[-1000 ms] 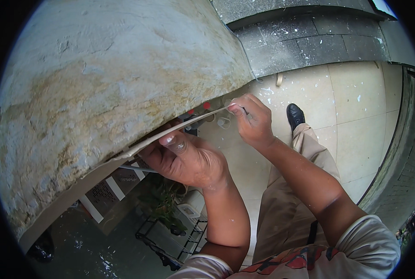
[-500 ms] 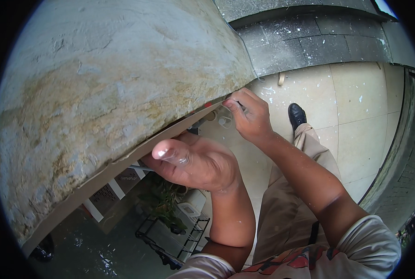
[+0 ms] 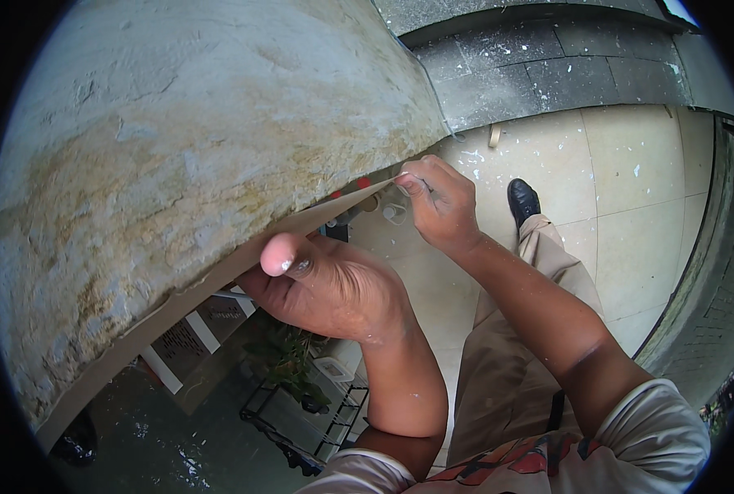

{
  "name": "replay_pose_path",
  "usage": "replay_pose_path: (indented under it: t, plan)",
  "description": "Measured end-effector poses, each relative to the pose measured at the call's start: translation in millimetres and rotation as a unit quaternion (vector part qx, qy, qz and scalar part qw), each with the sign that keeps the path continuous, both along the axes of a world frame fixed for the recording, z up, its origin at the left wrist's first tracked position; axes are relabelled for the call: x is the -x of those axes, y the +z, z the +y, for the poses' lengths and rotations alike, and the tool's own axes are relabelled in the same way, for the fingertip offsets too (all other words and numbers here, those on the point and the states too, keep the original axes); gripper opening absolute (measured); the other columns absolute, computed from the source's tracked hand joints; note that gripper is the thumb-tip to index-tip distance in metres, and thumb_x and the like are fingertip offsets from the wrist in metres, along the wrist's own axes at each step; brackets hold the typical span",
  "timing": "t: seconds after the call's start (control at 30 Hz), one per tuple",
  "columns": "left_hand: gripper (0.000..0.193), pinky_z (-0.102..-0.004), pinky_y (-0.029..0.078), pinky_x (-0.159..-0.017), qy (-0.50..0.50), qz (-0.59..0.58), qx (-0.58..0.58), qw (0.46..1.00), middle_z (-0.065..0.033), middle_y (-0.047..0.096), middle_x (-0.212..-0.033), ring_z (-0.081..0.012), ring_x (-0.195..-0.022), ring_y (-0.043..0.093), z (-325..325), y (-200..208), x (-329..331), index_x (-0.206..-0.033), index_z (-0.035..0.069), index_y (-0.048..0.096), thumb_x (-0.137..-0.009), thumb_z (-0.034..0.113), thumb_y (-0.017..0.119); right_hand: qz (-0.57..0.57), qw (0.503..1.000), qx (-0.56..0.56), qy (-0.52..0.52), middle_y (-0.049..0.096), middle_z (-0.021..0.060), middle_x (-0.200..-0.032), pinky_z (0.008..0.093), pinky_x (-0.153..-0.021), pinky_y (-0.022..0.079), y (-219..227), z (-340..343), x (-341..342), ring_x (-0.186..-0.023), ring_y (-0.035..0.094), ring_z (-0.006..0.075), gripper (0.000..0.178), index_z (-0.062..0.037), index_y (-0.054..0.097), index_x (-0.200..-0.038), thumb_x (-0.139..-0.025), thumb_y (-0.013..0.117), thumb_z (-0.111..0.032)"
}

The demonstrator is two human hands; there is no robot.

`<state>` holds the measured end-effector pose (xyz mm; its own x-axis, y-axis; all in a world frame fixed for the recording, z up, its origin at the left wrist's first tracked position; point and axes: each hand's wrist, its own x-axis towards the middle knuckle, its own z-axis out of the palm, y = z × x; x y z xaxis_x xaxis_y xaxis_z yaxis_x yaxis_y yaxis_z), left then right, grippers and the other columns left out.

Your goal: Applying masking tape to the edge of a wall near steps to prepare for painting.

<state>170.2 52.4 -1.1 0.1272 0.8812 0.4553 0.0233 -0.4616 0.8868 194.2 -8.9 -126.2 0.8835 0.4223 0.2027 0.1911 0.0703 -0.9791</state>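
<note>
A long brown paper-like strip (image 3: 157, 323) runs along the lower edge of a rough, stained wall (image 3: 178, 165). My right hand (image 3: 443, 202) pinches the strip's right end between thumb and fingers, and that end stands slightly off the wall. Farther left, my left hand (image 3: 334, 292) lies against the strip with its palm turned up. Its thumb sticks out, marked with white specks, and the other fingers are partly hidden at the strip. Whether the strip is paper or thin card, I cannot tell.
Below are a pale tiled floor (image 3: 630, 173) with white splashes, a translucent jug (image 3: 394, 214), a leafy plant (image 3: 289, 362) and a black metal rack (image 3: 342, 420). A small tan ring-like object (image 3: 494, 136) lies near grey blockwork (image 3: 564, 82). My black shoe (image 3: 523, 202) shows right of centre.
My left hand has slid a little to the left along the strip, and its thumb has turned. The right hand keeps its pinch with hardly any movement.
</note>
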Motion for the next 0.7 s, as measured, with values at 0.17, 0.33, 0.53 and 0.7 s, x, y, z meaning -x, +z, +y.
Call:
replay_pose_path:
  t: [0.17, 0.33, 0.53, 0.7]
  plan:
    - [0.069, -0.0348, 0.045, -0.096, 0.006, -0.017, 0.004, 1.000, -0.0122, 0.055, -0.122, -0.0183, -0.108, 0.054, -1, 1, -4, -0.125, -0.004, 0.047, -0.095, 0.056, 0.060, 0.009, 1.000, -0.005, 0.003, 0.066, 0.0105, -0.080, 0.0341, -0.060, 0.050, -2, 0, 2, -0.068, 0.063, 0.0290, 0.006, -0.0042, 0.067, -0.092, -0.087, 0.070, -0.001]
    - [0.066, -0.0284, 0.046, -0.085, 0.022, -0.007, 0.009, 1.000, -0.0092, 0.059, -0.112, -0.0138, -0.095, 0.054, -2, 4, -8, -0.123, -0.004, 0.049, -0.095, 0.055, 0.060, 0.031, 0.999, -0.010, 0.008, 0.060, 0.0110, -0.077, 0.0307, -0.064, 0.046, 0, 1, 1, -0.067, 0.057, 0.0232, 0.007, -0.0001, 0.066, -0.092, -0.094, 0.066, -0.007]
    - [0.064, -0.0266, 0.045, -0.080, 0.019, 0.001, 0.044, 0.999, -0.0054, 0.056, -0.098, -0.0128, -0.087, 0.052, -2, 7, -6, -0.117, -0.003, 0.051, -0.095, 0.057, 0.059, 0.036, 0.999, -0.008, 0.008, 0.063, 0.0111, -0.078, 0.0323, -0.064, 0.048, 6, 2, -3, -0.069, 0.061, 0.0250, 0.006, -0.0014, 0.067, -0.090, -0.092, 0.067, -0.007]
    - [0.070, -0.0305, 0.045, -0.084, 0.024, 0.052, 0.048, 0.997, -0.0038, 0.051, -0.090, -0.0145, -0.086, 0.051, 5, 12, 1, -0.112, -0.002, 0.053, -0.092, 0.065, 0.058, 0.039, 0.999, -0.001, 0.009, 0.065, 0.0113, -0.079, 0.0344, -0.063, 0.050, 4, 1, -5, -0.071, 0.063, 0.0289, 0.005, -0.0027, 0.067, -0.089, -0.090, 0.069, -0.007]
